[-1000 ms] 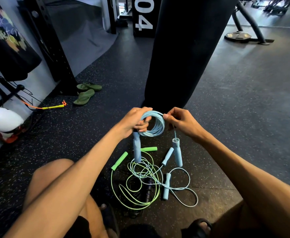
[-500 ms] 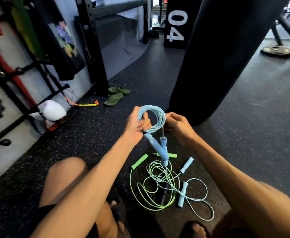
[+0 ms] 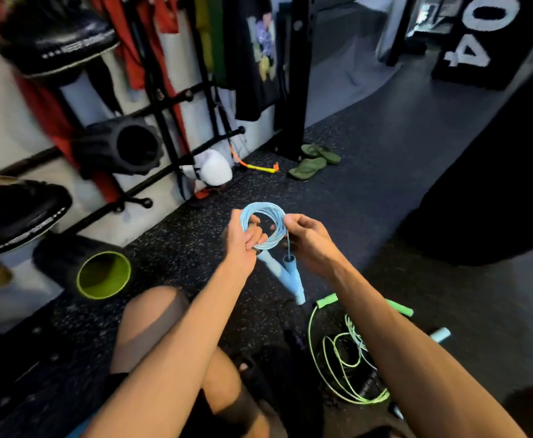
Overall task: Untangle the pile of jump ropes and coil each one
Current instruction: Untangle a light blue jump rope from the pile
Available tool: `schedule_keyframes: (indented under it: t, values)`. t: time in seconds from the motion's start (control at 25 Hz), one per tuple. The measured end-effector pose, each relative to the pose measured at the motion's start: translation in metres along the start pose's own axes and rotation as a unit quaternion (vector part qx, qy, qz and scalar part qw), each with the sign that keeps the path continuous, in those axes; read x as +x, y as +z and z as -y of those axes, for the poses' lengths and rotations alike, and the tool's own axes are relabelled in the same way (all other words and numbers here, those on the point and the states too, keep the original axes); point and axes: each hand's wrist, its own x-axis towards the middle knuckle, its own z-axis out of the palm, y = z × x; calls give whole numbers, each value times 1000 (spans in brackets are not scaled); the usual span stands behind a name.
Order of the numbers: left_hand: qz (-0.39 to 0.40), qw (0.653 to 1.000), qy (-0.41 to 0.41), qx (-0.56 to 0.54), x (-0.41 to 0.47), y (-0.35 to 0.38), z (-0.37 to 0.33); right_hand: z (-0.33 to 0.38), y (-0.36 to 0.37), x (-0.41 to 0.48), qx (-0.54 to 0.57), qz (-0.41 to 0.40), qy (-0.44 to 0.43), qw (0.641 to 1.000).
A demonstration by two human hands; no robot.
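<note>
Head view: blue rope coiled in both hands, the rest loose on the floor

- Person sits on the dark speckled gym floor, bare knee at lower left, both arms reaching forward.
- Blue jump rope: wound into a tight round coil of several turns, held in the air in front of the person, above the floor.
- Left hand: fingers curled through the coil's opening, gripping its left and lower side.
- Right hand: fingers bent, thumb and fingertips pinching the coil's right edge. A thin strand drops from this pinch to one handle.
- Blue handles: two, hanging just below the coil, angled toward each other and meeting at their lower ends in a V.
- Green jump rope: lies on the floor in loose, overlapping loops under the right forearm, uncoiled. One green handle lies near the hanging blue handles; a second green handle shows past the forearm.
- Pale blue handle on the floor at right, with pale cord mixed into the green loops. How the cords cross cannot be made out.
- Surroundings: black punching bag at right; green flip-flops by a black post; wall rack at left with hanging gear; foam roller with a green inside lying near its foot.
</note>
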Motion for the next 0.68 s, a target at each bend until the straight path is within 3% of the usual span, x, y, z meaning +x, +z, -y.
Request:
schedule_keyframes:
  t: [0.32, 0.68]
  values:
    - [-183, 981, 60, -21, 64, -74, -36, -52, 80, 100, -11, 32, 36, 999]
    - [-220, 967, 125, -13, 156, -113, -46, -78, 109, 219, 23, 109, 88, 990]
